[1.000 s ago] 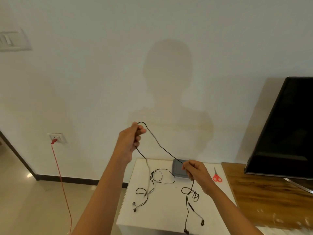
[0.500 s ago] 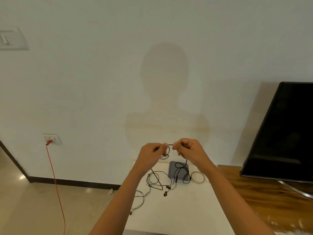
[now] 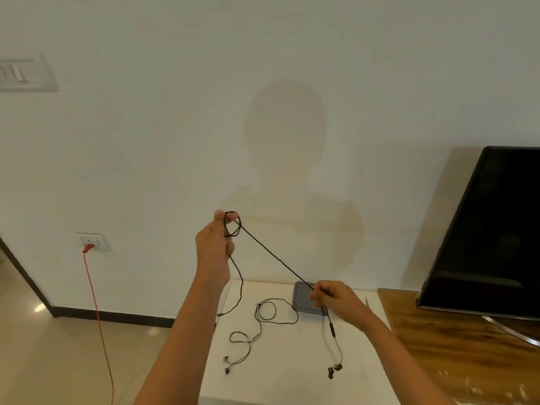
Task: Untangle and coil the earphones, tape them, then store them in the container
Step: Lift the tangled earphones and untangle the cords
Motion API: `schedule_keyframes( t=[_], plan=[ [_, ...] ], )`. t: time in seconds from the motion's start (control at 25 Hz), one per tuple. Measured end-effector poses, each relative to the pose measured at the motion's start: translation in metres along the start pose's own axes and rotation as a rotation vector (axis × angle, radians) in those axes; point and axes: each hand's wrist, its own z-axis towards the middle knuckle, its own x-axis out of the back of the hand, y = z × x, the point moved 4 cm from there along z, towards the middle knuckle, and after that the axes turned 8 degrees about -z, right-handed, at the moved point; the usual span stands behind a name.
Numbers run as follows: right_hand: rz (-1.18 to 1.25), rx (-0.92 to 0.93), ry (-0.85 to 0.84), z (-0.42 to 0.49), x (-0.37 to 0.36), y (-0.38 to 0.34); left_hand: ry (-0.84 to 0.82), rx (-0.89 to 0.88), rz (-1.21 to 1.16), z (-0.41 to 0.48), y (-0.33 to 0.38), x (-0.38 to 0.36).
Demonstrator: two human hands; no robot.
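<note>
My left hand (image 3: 215, 247) is raised above the white table (image 3: 289, 372) and holds a small loop of black earphone cable (image 3: 274, 257) wound round its fingers. The cable runs taut down to my right hand (image 3: 336, 302), which pinches it just in front of the grey container (image 3: 304, 299). Below my right hand the cable hangs to its two earbuds (image 3: 334, 371) near the table's front. A second pair of earphones (image 3: 257, 325) lies loose on the table between my arms, its buds at the front left.
A black TV screen (image 3: 491, 229) stands on a wooden surface (image 3: 455, 346) to the right. A red cord (image 3: 98, 311) hangs from a wall socket on the left. The tip of the scissors (image 3: 366, 302) shows behind my right wrist.
My hands were together half a second ago. They have drawn apart: the left went up with a cable loop, the right came down, stretching the cable taut.
</note>
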Motion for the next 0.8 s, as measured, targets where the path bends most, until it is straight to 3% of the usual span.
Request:
schedule_keyframes(
  t=[0.24, 0.36, 0.48, 0.56, 0.68, 0.8],
  plan=[
    [0.198, -0.062, 0.113, -0.008, -0.004, 0.004, -0.076, 0.003, 0.033, -0.002, -0.015, 0.001],
    [0.222, 0.001, 0.124, -0.006, -0.005, -0.021, -0.303, -0.017, 0.266, -0.013, -0.039, -0.014],
    [0.215, 0.060, 0.111, -0.001, -0.003, -0.048, -0.605, -0.069, 0.652, -0.031, -0.065, -0.028],
    [0.209, 0.097, 0.102, 0.001, -0.001, -0.060, -0.707, -0.120, 0.852, -0.038, -0.078, -0.032],
    [0.185, 0.106, 0.093, 0.001, 0.002, -0.067, -0.630, -0.258, 1.051, -0.032, -0.079, -0.027],
    [0.259, 0.066, 0.071, -0.002, 0.003, -0.064, -0.533, -0.302, 0.991, -0.027, -0.074, -0.022]
  ],
)
